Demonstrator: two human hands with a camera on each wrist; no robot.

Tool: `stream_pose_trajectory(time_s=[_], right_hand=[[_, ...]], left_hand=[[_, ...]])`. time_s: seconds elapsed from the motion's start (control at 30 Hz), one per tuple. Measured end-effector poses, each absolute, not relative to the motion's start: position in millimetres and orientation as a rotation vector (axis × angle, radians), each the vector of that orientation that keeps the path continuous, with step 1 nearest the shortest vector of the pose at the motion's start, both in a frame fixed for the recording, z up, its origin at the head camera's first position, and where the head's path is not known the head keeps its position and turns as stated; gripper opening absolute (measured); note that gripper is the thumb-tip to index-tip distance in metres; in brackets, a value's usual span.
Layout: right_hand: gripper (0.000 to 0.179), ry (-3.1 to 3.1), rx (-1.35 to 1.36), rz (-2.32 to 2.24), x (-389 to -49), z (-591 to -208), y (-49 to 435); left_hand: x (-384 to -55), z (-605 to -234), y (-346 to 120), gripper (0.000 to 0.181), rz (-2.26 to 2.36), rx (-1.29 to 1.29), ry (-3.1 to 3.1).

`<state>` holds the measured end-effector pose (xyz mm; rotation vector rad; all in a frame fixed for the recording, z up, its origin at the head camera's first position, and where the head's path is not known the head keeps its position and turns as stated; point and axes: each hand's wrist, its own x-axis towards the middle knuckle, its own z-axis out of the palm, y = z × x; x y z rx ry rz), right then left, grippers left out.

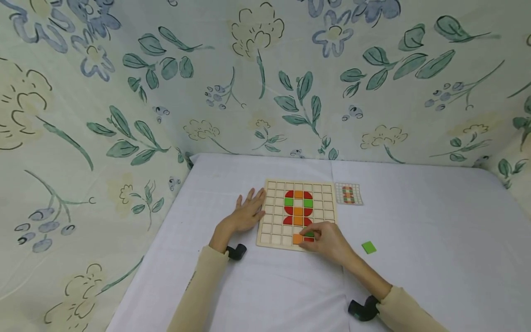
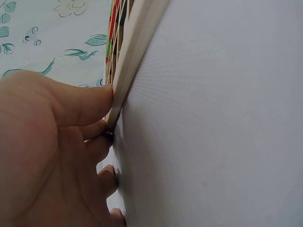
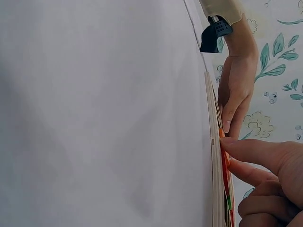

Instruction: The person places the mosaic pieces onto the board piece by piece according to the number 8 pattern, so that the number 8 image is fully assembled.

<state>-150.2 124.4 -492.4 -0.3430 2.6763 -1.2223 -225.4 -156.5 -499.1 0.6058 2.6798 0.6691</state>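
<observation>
A pale wooden grid board (image 1: 274, 228) lies on the white-covered table, with red, orange and green tiles in its middle columns. My left hand (image 1: 242, 216) rests at the board's left edge, fingers extended; its thumb (image 2: 90, 105) touches the rim in the left wrist view. With thumb and index finger, my right hand (image 1: 332, 242) pinches an orange tile (image 1: 297, 239) in the bottom row. Beside that tile, a green tile (image 1: 309, 234) and a red one (image 1: 309, 240) are partly covered by the right fingers. The right hand's other fingers (image 3: 267, 205) are curled in.
A small pattern card (image 1: 349, 194) lies by the board's upper right corner. One loose green tile (image 1: 368, 247) lies right of the right hand. Black wrist devices (image 1: 363, 310) sit under both forearms. A floral cloth (image 1: 249, 106) hangs behind the table.
</observation>
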Motion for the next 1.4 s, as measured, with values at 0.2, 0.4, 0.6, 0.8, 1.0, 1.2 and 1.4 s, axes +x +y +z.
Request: stream_pose_trajectory(time_s=[0.2, 0.4, 0.6, 0.8, 1.0, 1.2, 1.4], right_hand=[[0.022, 2.649, -0.320, -1.218, -148, -492, 125], [0.022, 2.658, -0.376, -1.216, -147, -493, 126], [0.025, 2.641, -0.371, -1.224, -147, -493, 128], [0.026, 2.639, -0.299, -1.254, -142, -486, 147], [0.029, 2.687, -0.236, -1.164, -132, -470, 196], [0.034, 2.724, -0.208, -1.022, -122, -467, 253], [0.041, 2.705, -0.113, -0.959, -119, -473, 286]], left_hand=[[-225, -500, -156, 0.067, 0.674, 0.605, 2.683], [-225, -499, -156, 0.067, 0.691, 0.595, 2.675], [-226, -499, -156, 0.067, 0.678, 0.593, 2.672], [-225, -497, -155, 0.067, 0.683, 0.596, 2.673], [-224, -497, -155, 0.067, 0.685, 0.599, 2.674], [-222, -499, -154, 0.067, 0.686, 0.580, 2.680], [-222, -498, -154, 0.067, 0.682, 0.576, 2.684]])
